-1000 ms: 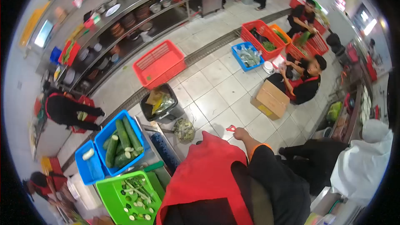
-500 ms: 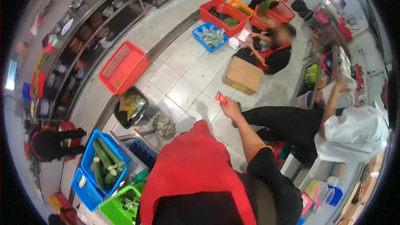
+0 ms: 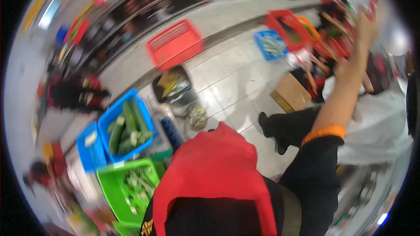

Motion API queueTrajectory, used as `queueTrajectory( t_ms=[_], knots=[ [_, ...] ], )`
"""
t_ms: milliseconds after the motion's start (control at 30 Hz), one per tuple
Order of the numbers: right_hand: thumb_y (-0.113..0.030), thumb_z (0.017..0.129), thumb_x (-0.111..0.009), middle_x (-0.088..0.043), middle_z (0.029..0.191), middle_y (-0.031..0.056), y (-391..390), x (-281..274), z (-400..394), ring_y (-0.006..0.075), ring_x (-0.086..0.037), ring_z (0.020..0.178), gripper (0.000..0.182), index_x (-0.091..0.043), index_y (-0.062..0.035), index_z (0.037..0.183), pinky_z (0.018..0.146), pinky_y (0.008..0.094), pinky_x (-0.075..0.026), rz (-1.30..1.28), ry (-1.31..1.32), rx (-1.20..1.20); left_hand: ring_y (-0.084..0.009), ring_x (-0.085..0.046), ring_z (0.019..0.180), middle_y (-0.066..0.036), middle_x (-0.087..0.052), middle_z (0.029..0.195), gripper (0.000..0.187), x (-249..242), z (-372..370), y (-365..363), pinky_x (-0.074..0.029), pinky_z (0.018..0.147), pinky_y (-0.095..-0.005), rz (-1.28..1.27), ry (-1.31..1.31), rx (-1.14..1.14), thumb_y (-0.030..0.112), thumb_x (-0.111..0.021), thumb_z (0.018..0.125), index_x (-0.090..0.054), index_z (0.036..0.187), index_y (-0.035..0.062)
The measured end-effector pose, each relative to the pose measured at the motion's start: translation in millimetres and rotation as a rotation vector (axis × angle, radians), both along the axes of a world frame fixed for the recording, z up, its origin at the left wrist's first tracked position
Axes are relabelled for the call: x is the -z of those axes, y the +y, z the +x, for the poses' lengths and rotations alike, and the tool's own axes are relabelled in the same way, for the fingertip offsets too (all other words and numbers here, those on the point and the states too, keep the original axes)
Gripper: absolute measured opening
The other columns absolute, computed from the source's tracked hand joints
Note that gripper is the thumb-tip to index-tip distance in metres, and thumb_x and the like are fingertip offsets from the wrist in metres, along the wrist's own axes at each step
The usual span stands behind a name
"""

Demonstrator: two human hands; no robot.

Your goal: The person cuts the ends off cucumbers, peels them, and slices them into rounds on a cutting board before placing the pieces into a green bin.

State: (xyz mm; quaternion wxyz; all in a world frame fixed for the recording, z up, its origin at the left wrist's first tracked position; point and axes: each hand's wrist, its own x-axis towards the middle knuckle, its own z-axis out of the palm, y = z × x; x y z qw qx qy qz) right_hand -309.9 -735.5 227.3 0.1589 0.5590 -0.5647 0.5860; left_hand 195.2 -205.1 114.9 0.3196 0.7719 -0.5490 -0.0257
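**A:** Right hand [image 3: 365, 26] is up high at the top right, arm stretched out, black sleeve with an orange cuff [image 3: 324, 133] at the forearm. The shot is smeared with motion blur.

**B:** Fingers closed on anything?

**A:** Cannot tell. There's a small red item [image 3: 373, 3] right at the fingertips, touching or just above them, but the blur hides whether the hand is clamped on it or spread.

**B:** And the left hand?

**A:** Out of sight. Only the red apron [image 3: 214, 179] and black shirt fill the bottom of the frame.

**B:** What's around that raised arm?

**A:** Just beside it, a person in white [image 3: 376, 126] at the right edge. Behind the forearm, a seated person in black and red [image 3: 321, 76], with a cardboard box [image 3: 291, 94] on the floor tiles near them.

**B:** Further out?

**A:** A blue basket [image 3: 272, 43] of pale greens, next to it a red basket [image 3: 286, 24] and an orange one [image 3: 309, 27]. Mid-floor, an overturned red crate [image 3: 175, 43], and a black bin [image 3: 173, 88] just below it.

**B:** Left side?

**A:** A blue crate [image 3: 127, 129] with whole cucumbers [image 3: 124, 126], a smaller blue crate [image 3: 89, 146] touching it, and a green crate [image 3: 124, 185] of cut pieces below. Shelves [image 3: 131, 4] of dishes run along the back.
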Motion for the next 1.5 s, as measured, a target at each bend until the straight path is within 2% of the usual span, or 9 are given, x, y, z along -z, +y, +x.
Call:
queueTrajectory(
  t_ms=[67,133,167,200,233,300,400,700,1500],
  knots=[
    [-0.005,0.096,-0.062,-0.065,0.124,0.0083,-5,61,50,0.0157,-0.063,0.106,0.046,-0.055,-0.0069,0.142,0.093,0.0300,-0.051,0.151,-0.621,-0.724,-0.0200,-0.056,0.089,-0.006,-0.062,0.095,0.018,-4,-5,16,-0.043,0.086,-0.0313,0.000,-0.016,-0.003,0.017,-0.058,0.097,-0.065,0.104,0.0009],
    [-0.013,0.099,-0.061,-0.067,0.121,0.0127,16,134,122,0.0219,-0.061,0.117,0.044,-0.054,0.0032,0.139,0.102,0.0359,-0.047,0.013,-0.108,-0.590,-0.0199,-0.056,0.090,-0.006,-0.062,0.096,0.018,-10,-12,34,-0.043,0.086,-0.0313,-0.002,-0.024,-0.020,0.017,-0.058,0.097,-0.065,0.104,0.0009],
    [-0.017,0.097,-0.063,-0.069,0.124,0.0151,10,196,143,0.0230,-0.063,0.116,0.036,-0.063,-0.0022,0.130,0.100,0.0357,-0.047,0.199,-0.019,-0.434,-0.0199,-0.056,0.090,-0.006,-0.062,0.096,0.018,-12,-18,43,-0.043,0.086,-0.0313,-0.002,-0.025,-0.038,0.017,-0.058,0.097,-0.065,0.104,0.0010],
    [-0.015,0.097,-0.061,-0.067,0.129,0.0150,6,268,169,0.0225,-0.061,0.119,0.036,-0.064,-0.0040,0.131,0.102,0.0364,-0.045,0.199,0.063,-0.655,-0.0199,-0.056,0.090,-0.006,-0.062,0.096,0.018,-15,-25,53,-0.043,0.087,-0.0313,0.000,-0.024,-0.060,0.016,-0.058,0.097,-0.065,0.104,0.0010],
    [-0.011,0.096,-0.060,-0.065,0.133,0.0139,12,340,194,0.0236,-0.062,0.118,0.037,-0.063,-0.0065,0.132,0.101,0.0368,-0.046,0.653,0.210,-0.528,-0.0199,-0.056,0.091,-0.006,-0.062,0.096,0.018,-17,-29,59,-0.043,0.087,-0.0314,0.002,-0.026,-0.078,0.016,-0.058,0.097,-0.065,0.104,0.0010],
    [-0.012,0.095,-0.059,-0.071,0.113,0.0186,97,428,261,0.0264,-0.066,0.108,0.036,-0.065,-0.0090,0.130,0.091,0.0394,-0.048,0.950,-0.089,-0.788,-0.0199,-0.056,0.091,-0.006,-0.062,0.096,0.018,-20,-40,71,-0.043,0.087,-0.0314,0.003,-0.027,-0.111,0.016,-0.058,0.097,-0.065,0.104,0.0010],
    [-0.017,0.091,-0.055,-0.069,0.101,0.0260,171,507,286,0.0445,-0.065,0.096,0.024,-0.067,-0.0059,0.110,0.082,0.0501,-0.050,1.300,0.260,-0.978,-0.0198,-0.056,0.092,-0.006,-0.062,0.097,0.018,-25,-51,81,-0.042,0.088,-0.0315,0.005,-0.028,-0.142,0.016,-0.058,0.097,-0.065,0.104,0.0011],
    [-0.030,0.086,-0.058,-0.069,0.095,0.0303,184,598,178,0.0461,-0.068,0.093,0.037,-0.072,0.0036,0.094,0.084,0.0529,-0.052,1.615,0.809,-0.839,-0.0196,-0.055,0.094,-0.006,-0.062,0.098,0.018,-29,-51,81,-0.041,0.090,-0.0317,0.014,-0.019,-0.152,0.016,-0.058,0.097,-0.065,0.105,0.0013],
    [-0.023,0.085,-0.055,-0.067,0.120,0.0256,270,572,95,0.0392,-0.064,0.115,0.040,-0.069,0.0008,0.114,0.097,0.0461,-0.052,1.948,0.224,-0.352,-0.0192,-0.055,0.100,-0.005,-0.062,0.102,0.018,-25,0,9,-0.039,0.095,-0.0322,0.071,-0.126,0.116,0.015,-0.058,0.097,-0.065,0.107,0.0017]
  ],
)
